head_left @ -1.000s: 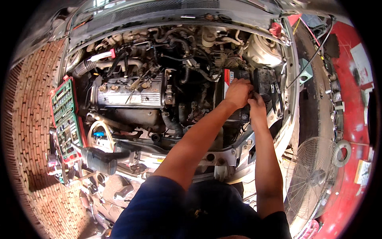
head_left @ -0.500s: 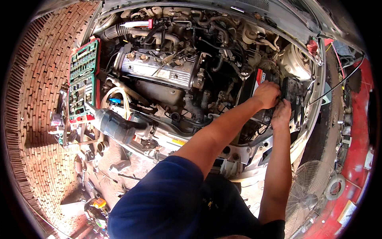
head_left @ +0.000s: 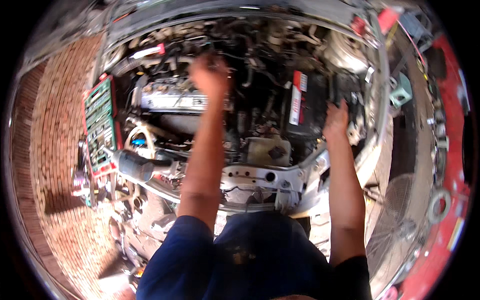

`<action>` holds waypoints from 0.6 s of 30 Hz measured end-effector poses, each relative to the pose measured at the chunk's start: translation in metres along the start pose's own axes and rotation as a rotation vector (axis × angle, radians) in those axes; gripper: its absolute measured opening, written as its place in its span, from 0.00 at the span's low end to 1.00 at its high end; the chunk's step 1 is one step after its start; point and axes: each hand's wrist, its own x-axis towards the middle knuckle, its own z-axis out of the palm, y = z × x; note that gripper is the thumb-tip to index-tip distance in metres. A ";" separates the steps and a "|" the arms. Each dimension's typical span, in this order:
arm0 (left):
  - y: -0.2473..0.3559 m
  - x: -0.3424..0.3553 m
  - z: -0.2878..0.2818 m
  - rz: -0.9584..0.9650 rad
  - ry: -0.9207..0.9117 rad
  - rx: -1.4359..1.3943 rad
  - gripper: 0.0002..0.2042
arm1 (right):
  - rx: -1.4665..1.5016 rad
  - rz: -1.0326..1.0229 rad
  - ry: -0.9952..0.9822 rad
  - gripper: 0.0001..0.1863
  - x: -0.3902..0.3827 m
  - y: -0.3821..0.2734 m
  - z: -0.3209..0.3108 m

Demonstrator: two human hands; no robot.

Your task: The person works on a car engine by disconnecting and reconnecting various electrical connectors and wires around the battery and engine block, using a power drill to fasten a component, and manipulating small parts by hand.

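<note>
My left hand [head_left: 209,76] is over the right end of the silver engine cover [head_left: 172,102], smeared by motion. Its fingers look curled, but I cannot make out whether they hold anything. At the right side of the engine bay my right hand [head_left: 336,121] reaches beside the black car battery [head_left: 312,107], which has a red and white label. Two of its fingertips stand apart, and nothing shows between them. A dark box-shaped part [head_left: 350,90] lies just beyond that hand.
An open green and red socket set [head_left: 100,122] stands at the left. A cordless power tool [head_left: 134,165] lies on the front edge of the car, near a pale looped hose [head_left: 142,132]. A wire fan [head_left: 400,220] and a red car body [head_left: 452,165] are at the right.
My left hand has left the battery and swung left over the engine. My right hand stays near the battery's right side. The view has shifted, and the battery shows more fully.
</note>
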 end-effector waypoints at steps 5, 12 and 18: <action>-0.101 0.042 -0.023 -0.191 -0.506 0.732 0.21 | 0.052 0.047 -0.014 0.57 -0.008 0.005 0.030; -0.105 0.032 -0.029 -0.021 -0.532 0.921 0.16 | 0.038 0.055 0.030 0.53 -0.013 0.010 0.031; -0.001 0.005 -0.046 0.178 -0.163 0.091 0.09 | 0.049 0.079 0.120 0.52 -0.021 0.009 0.032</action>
